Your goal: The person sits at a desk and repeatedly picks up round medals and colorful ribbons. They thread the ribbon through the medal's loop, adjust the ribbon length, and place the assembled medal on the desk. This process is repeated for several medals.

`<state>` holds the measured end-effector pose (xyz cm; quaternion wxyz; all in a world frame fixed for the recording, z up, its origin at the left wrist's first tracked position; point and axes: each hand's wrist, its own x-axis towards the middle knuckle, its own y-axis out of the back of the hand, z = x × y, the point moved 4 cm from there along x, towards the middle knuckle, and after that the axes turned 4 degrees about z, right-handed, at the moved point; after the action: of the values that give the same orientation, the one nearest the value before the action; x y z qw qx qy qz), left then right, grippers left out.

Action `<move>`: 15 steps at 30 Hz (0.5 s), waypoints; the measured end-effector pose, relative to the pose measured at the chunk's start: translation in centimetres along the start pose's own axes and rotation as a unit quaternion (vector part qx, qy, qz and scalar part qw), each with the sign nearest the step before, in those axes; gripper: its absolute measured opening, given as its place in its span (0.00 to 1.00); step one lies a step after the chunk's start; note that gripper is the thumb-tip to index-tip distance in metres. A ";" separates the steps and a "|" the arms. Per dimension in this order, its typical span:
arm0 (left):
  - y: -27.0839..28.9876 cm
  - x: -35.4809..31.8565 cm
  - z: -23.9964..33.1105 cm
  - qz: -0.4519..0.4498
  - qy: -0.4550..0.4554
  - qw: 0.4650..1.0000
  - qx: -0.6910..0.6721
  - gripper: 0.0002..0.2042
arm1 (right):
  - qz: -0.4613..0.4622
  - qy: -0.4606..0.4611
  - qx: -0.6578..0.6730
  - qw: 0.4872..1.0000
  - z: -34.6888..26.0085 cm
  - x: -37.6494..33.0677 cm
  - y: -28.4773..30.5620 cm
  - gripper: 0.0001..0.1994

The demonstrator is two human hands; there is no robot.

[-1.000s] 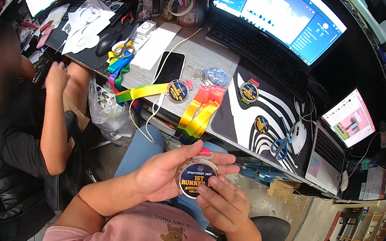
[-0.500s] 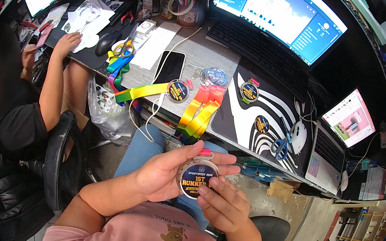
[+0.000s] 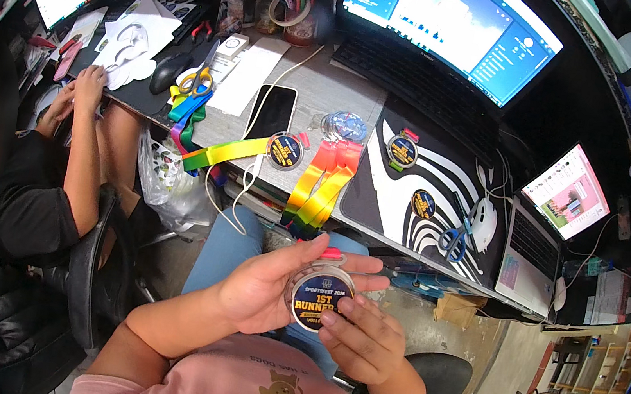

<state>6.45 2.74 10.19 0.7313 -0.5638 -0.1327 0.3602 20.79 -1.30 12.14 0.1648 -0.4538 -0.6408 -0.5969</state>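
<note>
A round medal with a dark blue printed face, yellow lettering and a clear rim is held in front of my chest. My left hand grips it from the left, thumb near the top and fingers passing behind. Fingertips of my right hand press on the face at its lower right, covering part of the print. A short bit of red ribbon shows at the medal's top loop. On the desk beyond lie a similar medal on a rainbow ribbon, another medal and a dark printed disc.
Folded rainbow ribbons lie by clear round pieces and a phone. Blue scissors and a white mouse sit right, beside a laptop. At left, a co-worker's hands are near white papers.
My hands keep nearly the same hold on the medal. The co-worker's hand has left the papers and joined the other at the desk edge; the pink object they held now lies on the desk.
</note>
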 end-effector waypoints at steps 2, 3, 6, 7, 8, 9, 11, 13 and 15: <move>0.0 -0.1 0.0 0.001 -0.005 1.000 0.002 0.32 | -0.006 0.001 0.002 1.000 0.0 0.0 0.0 0.08; 0.0 -0.1 0.0 0.001 -0.006 1.000 0.003 0.32 | -0.004 -0.001 0.002 1.000 0.0 0.0 0.0 0.08; -0.1 -0.1 0.0 0.000 -0.006 1.000 0.005 0.32 | 0.000 -0.003 0.001 1.000 0.0 0.1 0.0 0.08; -0.2 -0.1 0.0 0.000 -0.005 1.000 0.002 0.32 | 0.000 -0.002 -0.001 1.000 0.0 0.2 0.0 0.08; -0.2 -0.1 0.0 0.000 -0.005 1.000 0.000 0.32 | 0.001 -0.002 -0.002 1.000 0.0 0.3 0.0 0.08; -0.2 -0.2 0.0 0.000 -0.005 1.000 -0.002 0.32 | 0.000 -0.003 -0.003 1.000 0.0 0.3 0.0 0.08; -0.2 -0.2 0.0 0.002 -0.008 1.000 0.002 0.32 | -0.003 -0.006 -0.005 1.000 0.0 0.3 -0.1 0.08; -0.3 -0.2 0.1 0.002 -0.007 1.000 0.004 0.32 | 0.000 -0.006 -0.006 1.000 0.0 0.3 -0.1 0.08; -0.4 -0.2 0.1 0.004 -0.006 1.000 0.005 0.32 | 0.002 -0.007 -0.005 1.000 0.0 0.4 -0.1 0.08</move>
<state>6.40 2.62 10.60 0.7315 -0.5588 -0.1330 0.3674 20.52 -1.19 12.37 0.1591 -0.4608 -0.6376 -0.5965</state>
